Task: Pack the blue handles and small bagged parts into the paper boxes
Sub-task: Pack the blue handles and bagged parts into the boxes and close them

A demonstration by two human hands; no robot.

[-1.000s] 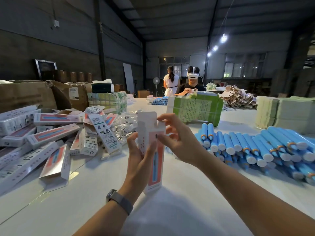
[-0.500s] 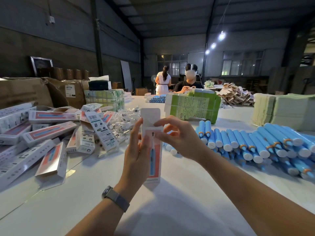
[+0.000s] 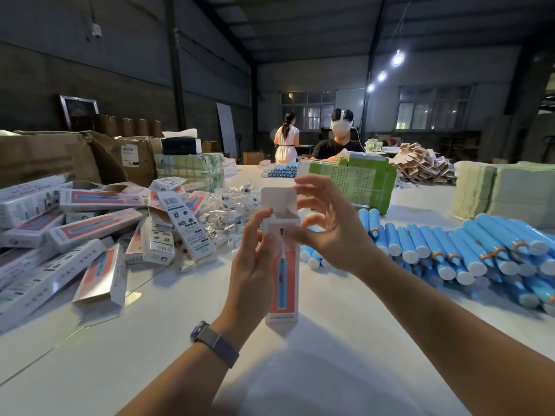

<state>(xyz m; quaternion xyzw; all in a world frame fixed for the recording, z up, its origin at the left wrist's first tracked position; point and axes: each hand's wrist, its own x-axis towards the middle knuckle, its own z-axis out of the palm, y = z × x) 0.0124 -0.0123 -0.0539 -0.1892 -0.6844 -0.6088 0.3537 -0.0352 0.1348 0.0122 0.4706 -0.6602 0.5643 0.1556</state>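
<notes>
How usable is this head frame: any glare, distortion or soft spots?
Head view: the ceiling lamps flare against the dim hall; wide-angle stretch bends the forearms and roof lines; the box held by the left hand is sharp, while the right hand fingers look slightly smeared; the blue handles read clearly.

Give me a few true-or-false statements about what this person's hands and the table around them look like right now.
1. The left hand holds an upright paper box. True.
2. The box's top flap is shut. False: it stands open.
3. The blue handles are piled to the person's right. True.
4. The right hand holds a blue handle. False: its fingers are at the box's open top.
5. The watch is on the right wrist. False: it is on the left.
</notes>
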